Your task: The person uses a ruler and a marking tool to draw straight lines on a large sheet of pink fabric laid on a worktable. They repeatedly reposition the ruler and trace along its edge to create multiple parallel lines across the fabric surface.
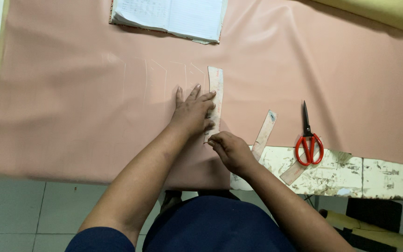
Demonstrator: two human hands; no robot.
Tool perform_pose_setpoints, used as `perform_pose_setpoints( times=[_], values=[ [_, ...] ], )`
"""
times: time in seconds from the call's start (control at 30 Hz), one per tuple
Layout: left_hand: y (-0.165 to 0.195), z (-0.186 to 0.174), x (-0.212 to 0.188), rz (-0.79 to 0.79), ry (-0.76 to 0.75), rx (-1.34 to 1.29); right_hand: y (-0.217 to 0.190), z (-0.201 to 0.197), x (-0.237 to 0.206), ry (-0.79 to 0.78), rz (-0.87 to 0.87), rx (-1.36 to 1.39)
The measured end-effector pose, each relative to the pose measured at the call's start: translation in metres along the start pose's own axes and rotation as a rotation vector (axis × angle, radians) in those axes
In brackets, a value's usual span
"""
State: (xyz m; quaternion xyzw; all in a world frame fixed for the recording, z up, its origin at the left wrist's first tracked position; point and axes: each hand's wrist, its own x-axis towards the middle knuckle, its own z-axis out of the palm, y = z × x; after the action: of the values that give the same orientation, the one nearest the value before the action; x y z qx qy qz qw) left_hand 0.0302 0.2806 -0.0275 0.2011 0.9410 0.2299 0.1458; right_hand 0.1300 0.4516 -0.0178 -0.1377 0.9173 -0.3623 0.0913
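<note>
Pink fabric (71, 116) covers the surface at frame centre. Left hand (194, 112) lies flat, fingers spread wide, pinning a curved ruler (215, 100) against slipping. Right hand (227, 148) sits at the ruler's lower end, fingers pinched narrow, contents unclear. Red-handled scissors (308, 142) lie right; open notebook (171, 16) at top.

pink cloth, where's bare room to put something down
Bare stretches of the pink cloth: left of the left hand, and right of the red scissors. Crowded at centre: curved ruler, right hand, second ruler. The open notebook fills the top middle.
</note>
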Motion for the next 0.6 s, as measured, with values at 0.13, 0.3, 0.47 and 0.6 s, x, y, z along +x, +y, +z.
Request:
perform_pose_setpoints(
  times=[0.13, 0.3, 0.47, 0.6],
  values=[
    [-0.001, 0.003, 0.003, -0.018, 0.004, -0.01, -0.004, -0.004, 0.009, 0.076, -0.048, -0.032],
    [-0.002, 0.002, 0.002, -0.021, -0.028, -0.011, -0.004, -0.016, 0.015, 0.082, 0.022, -0.087],
    [-0.004, 0.005, 0.004, -0.029, -0.028, -0.015, -0.005, -0.009, 0.019, 0.041, 0.006, -0.046],
    [-0.007, 0.006, 0.005, -0.025, 0.006, -0.051, -0.001, -0.011, 0.026, 0.137, -0.085, -0.097]
  ],
)
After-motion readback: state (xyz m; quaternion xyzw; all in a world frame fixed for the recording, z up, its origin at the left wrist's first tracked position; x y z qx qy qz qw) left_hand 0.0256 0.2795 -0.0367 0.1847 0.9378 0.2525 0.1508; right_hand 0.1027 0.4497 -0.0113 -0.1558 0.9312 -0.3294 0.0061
